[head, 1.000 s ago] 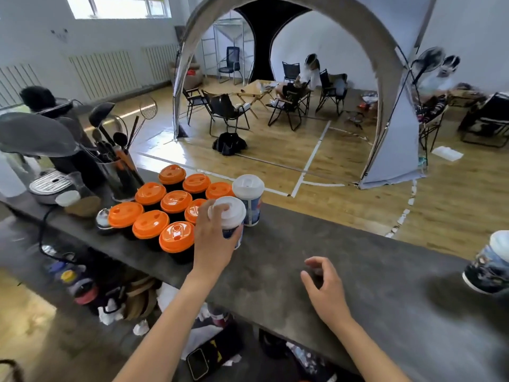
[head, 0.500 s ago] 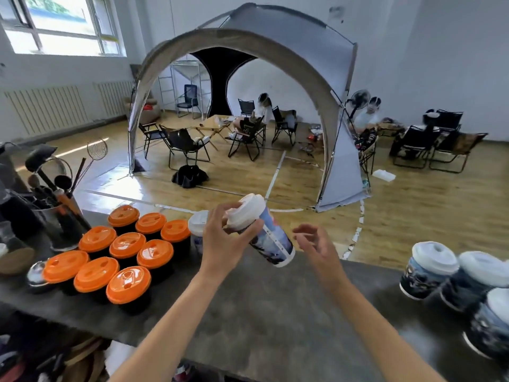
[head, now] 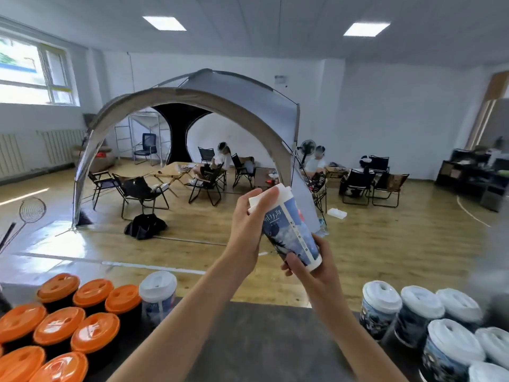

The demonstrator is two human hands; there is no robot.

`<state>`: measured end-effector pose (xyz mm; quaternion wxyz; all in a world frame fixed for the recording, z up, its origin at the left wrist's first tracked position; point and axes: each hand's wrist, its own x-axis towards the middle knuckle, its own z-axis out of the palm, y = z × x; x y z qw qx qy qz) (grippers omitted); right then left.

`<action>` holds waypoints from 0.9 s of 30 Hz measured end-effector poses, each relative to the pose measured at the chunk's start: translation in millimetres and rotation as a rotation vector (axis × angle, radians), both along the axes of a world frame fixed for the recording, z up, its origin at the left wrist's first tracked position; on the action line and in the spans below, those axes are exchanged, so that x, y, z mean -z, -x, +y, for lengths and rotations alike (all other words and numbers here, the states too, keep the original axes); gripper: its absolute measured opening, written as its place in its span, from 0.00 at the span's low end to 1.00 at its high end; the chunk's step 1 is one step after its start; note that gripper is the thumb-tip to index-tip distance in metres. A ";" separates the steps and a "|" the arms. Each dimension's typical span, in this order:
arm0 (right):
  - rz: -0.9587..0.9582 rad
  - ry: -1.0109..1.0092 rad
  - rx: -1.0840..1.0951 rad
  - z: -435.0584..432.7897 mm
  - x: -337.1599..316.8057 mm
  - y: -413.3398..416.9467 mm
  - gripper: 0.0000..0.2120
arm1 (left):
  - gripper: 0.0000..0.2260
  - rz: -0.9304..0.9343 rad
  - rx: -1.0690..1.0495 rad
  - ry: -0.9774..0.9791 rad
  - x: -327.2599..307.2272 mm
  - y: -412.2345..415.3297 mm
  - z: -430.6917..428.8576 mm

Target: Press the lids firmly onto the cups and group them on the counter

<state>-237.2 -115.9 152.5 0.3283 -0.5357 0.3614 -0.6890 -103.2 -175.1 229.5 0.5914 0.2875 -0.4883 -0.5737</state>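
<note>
While right hand [head: 316,271] grips cup [head: 289,230], left hand [head: 245,232] clasps lid [head: 284,189].

Grey dome tent [head: 248,100] on wood floor [head: 385,238]; folding chairs [head: 140,191], table [head: 173,170] inside; skimmer [head: 32,210] left.

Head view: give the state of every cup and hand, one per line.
held cup, tilted, off the counter, lid on
left hand, grips the lid end
right hand, holds the cup's base
orange-lidded cups, lidded, upright, grouped left
lone white-lidded cup, upright beside them
white-lidded cups, lidded, grouped right
</note>
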 end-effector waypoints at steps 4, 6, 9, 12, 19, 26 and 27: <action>-0.018 0.044 0.054 -6.1 -8.4 1.4 0.33 | 0.36 0.080 0.035 0.035 -16.2 12.7 -1.3; -0.004 0.054 0.053 -5.9 -6.8 3.3 0.33 | 0.36 0.063 0.026 0.083 -18.4 16.5 0.8; 0.005 0.059 0.053 -3.6 -8.4 5.0 0.38 | 0.35 0.018 0.017 0.124 -19.1 17.0 0.1; -0.067 0.027 -0.014 -4.5 -19.1 6.1 0.39 | 0.39 0.043 0.192 0.070 -24.2 11.3 -1.9; -0.094 -0.049 -0.065 -11.1 -29.9 4.7 0.31 | 0.38 0.069 0.255 -0.021 -30.9 12.7 -3.4; -0.198 -0.093 -0.174 -8.2 -32.2 2.2 0.41 | 0.26 0.054 0.333 0.012 -29.4 5.8 -4.4; -0.229 -0.107 -0.246 -7.0 -32.2 2.7 0.40 | 0.25 0.069 0.360 0.009 -29.4 4.2 -4.3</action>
